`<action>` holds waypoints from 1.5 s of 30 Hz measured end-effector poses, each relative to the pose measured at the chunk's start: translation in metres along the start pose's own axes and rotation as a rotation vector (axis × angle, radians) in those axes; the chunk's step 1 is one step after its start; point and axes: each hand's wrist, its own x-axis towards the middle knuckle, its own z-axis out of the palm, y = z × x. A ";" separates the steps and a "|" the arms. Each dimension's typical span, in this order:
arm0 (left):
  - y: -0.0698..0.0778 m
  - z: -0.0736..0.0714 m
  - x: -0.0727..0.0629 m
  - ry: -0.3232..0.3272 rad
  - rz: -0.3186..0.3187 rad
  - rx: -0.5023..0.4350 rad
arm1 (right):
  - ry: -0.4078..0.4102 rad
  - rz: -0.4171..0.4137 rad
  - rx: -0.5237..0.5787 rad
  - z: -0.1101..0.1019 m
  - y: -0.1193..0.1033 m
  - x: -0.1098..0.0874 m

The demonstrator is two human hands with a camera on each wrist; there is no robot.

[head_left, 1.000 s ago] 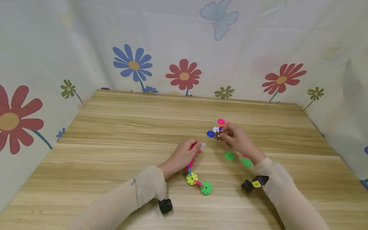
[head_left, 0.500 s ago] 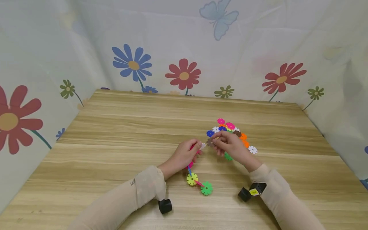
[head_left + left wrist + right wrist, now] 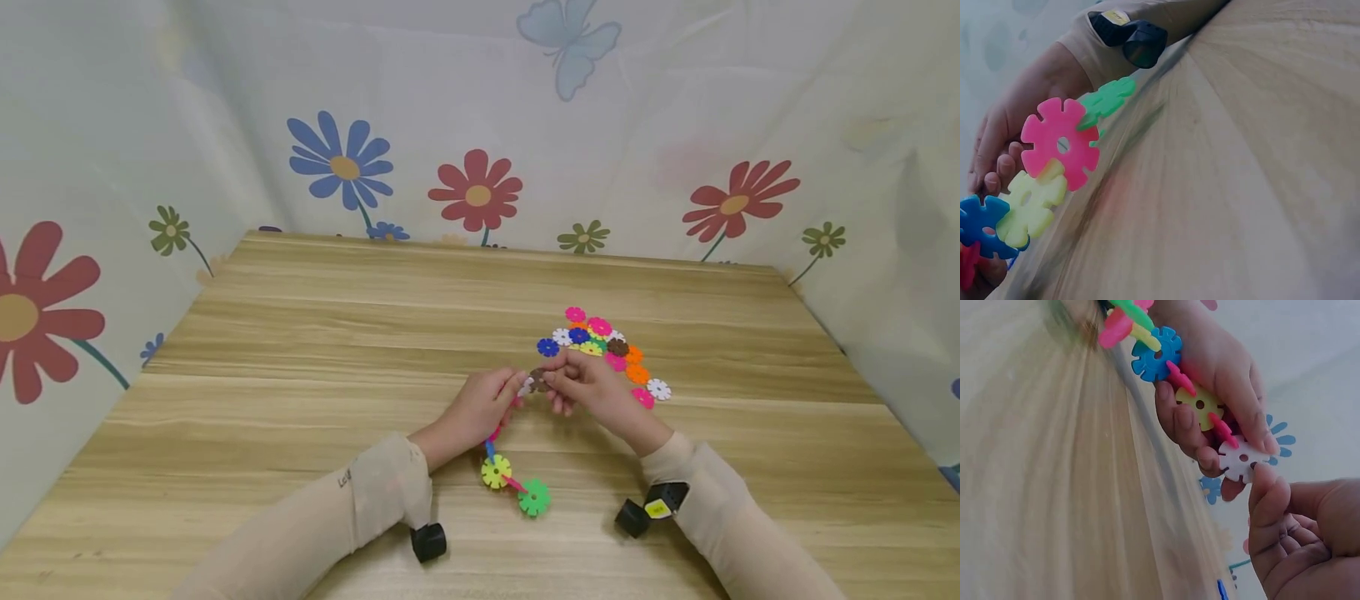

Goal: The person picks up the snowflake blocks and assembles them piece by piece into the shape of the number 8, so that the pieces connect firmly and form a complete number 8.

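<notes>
My left hand (image 3: 480, 406) pinches a white notched plastic disc (image 3: 1230, 464) at the end of a chain of interlocking snowflake discs. The chain runs under the palm and hangs out below it, past a yellow disc (image 3: 489, 477) to a green disc (image 3: 527, 503). In the left wrist view, blue, pale yellow (image 3: 1041, 200), pink (image 3: 1044, 144) and green discs of it show, slotted together. Between thumb and index finger my right hand (image 3: 592, 392) pinches a brown disc (image 3: 538, 381), its edge right at the white disc's edge. In the right wrist view those fingers mostly hide the brown disc.
Several loose discs lie in a cluster behind and right of my right hand, among them a pink disc (image 3: 599, 326), a dark blue disc (image 3: 548, 347) and a white disc (image 3: 659, 390). A flower-printed cloth (image 3: 405, 75) hangs around the wooden table (image 3: 337, 308).
My right hand has carried the brown disc from the cluster leftward, up to the white disc. My left hand has stayed nearly in place, and the chain's lower end has shifted slightly.
</notes>
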 end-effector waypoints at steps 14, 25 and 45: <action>0.002 -0.001 -0.001 -0.030 -0.066 -0.130 | 0.076 0.001 0.011 0.002 0.002 0.004; 0.001 -0.005 0.001 -0.024 -0.042 -0.050 | 0.109 -0.005 -0.041 0.001 0.003 0.004; 0.001 -0.006 0.003 0.057 -0.055 0.039 | 0.264 0.006 -0.475 -0.056 0.005 0.010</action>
